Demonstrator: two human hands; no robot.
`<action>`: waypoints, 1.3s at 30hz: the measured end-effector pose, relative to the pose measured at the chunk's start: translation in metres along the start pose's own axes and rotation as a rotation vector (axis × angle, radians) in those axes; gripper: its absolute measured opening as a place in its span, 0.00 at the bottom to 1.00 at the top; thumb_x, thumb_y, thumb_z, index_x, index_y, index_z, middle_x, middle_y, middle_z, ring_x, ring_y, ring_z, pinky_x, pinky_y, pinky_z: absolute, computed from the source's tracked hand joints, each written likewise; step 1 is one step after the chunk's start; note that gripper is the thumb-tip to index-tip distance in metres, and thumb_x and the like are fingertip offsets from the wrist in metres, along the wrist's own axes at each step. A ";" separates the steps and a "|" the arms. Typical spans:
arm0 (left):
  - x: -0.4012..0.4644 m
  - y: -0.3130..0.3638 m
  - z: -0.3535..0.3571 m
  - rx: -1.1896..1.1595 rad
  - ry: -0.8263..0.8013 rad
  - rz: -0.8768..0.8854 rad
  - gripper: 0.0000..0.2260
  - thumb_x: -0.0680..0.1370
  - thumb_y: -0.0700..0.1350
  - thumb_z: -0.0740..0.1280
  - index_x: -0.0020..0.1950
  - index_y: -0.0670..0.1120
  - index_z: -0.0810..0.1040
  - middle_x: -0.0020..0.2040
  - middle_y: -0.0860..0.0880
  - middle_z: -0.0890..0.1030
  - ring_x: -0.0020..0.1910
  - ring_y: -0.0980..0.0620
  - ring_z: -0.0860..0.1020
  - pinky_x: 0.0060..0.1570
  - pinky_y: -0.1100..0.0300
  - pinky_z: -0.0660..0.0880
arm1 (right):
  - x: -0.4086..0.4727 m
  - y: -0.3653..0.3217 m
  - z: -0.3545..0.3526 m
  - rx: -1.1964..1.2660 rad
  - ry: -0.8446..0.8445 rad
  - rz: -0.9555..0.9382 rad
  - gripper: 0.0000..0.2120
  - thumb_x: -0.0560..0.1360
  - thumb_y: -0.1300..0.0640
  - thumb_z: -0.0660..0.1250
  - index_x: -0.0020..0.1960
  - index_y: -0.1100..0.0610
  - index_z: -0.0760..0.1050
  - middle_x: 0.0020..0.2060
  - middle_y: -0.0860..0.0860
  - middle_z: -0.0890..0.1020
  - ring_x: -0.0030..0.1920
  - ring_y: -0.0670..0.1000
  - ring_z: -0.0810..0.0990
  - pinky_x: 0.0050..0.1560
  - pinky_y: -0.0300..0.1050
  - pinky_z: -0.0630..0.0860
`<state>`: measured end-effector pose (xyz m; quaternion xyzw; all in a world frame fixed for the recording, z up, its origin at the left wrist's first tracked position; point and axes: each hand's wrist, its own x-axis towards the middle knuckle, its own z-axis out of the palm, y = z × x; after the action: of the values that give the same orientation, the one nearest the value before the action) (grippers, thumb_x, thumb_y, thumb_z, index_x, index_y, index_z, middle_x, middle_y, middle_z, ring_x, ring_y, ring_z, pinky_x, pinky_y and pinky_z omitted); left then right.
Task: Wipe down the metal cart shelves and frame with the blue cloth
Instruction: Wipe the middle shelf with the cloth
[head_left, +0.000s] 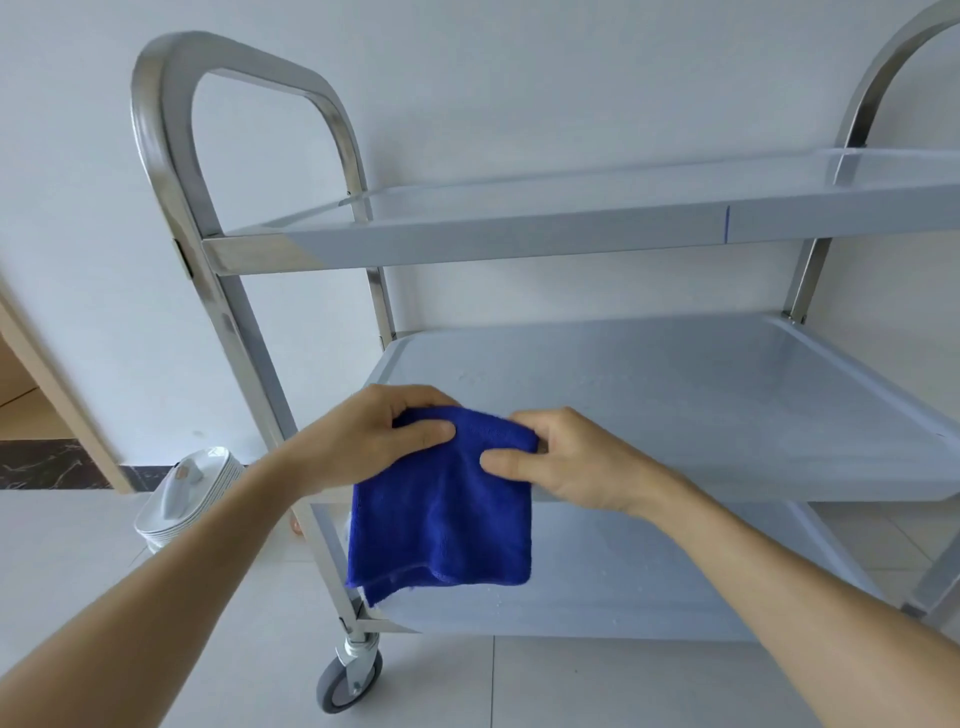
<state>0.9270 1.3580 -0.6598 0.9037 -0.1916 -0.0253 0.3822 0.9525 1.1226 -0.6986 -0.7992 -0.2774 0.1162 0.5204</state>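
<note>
1. The left hand (363, 441) reached in from the lower left with the forearm stretched out, its thumb pressed on the front of the blue cloth (441, 519) and its fingers curled over the cloth's top left corner, pinching it.
2. The right hand (566, 462) came in from the lower right, thumb laid flat on the cloth's front and the other fingers tucked behind its top right corner, also pinching it.
3. The cloth hung folded from both hands, in front of the near left corner of the middle shelf (727, 395) of the metal cart (218, 291); its lower edge drooped down in front of the bottom shelf (597, 587). Whether the cloth touched the middle shelf's front lip could not be told.
4. The top shelf (571, 218) sat above the middle shelf, fixed between the looped steel frame uprights at the cart's left and right ends.
5. A grey caster wheel (348, 680) stood under the cart's near left leg on the pale tiled floor (156, 649).
6. A stack of white plates (192, 499) rested on the floor just left of the cart, against a white wall (467, 78).
7. A light wooden door frame (57, 384) ran at the far left of the cart, with a dark marbled strip at its base.
</note>
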 end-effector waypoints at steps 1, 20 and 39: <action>0.004 0.000 -0.004 -0.040 0.016 -0.007 0.07 0.81 0.50 0.66 0.55 0.61 0.81 0.50 0.60 0.84 0.49 0.59 0.83 0.46 0.67 0.79 | 0.001 -0.004 -0.003 0.079 0.005 0.009 0.10 0.77 0.53 0.71 0.46 0.61 0.78 0.37 0.50 0.83 0.38 0.47 0.83 0.38 0.40 0.79; 0.015 -0.098 0.057 0.508 0.424 -0.204 0.16 0.85 0.50 0.50 0.65 0.54 0.75 0.64 0.56 0.77 0.62 0.52 0.74 0.56 0.57 0.71 | 0.031 0.045 0.077 -1.093 0.251 -0.140 0.27 0.82 0.40 0.46 0.75 0.51 0.67 0.74 0.53 0.70 0.74 0.56 0.67 0.74 0.59 0.62; 0.015 -0.090 0.064 0.566 0.454 -0.242 0.12 0.85 0.47 0.52 0.62 0.53 0.73 0.61 0.53 0.78 0.59 0.47 0.76 0.54 0.51 0.72 | 0.010 0.060 0.025 -1.234 0.203 -0.122 0.44 0.68 0.30 0.68 0.76 0.53 0.65 0.75 0.53 0.68 0.75 0.56 0.66 0.74 0.56 0.61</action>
<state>0.9583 1.3658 -0.7667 0.9721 0.0065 0.1845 0.1444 0.9683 1.1294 -0.7626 -0.9422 -0.2875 -0.1717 -0.0071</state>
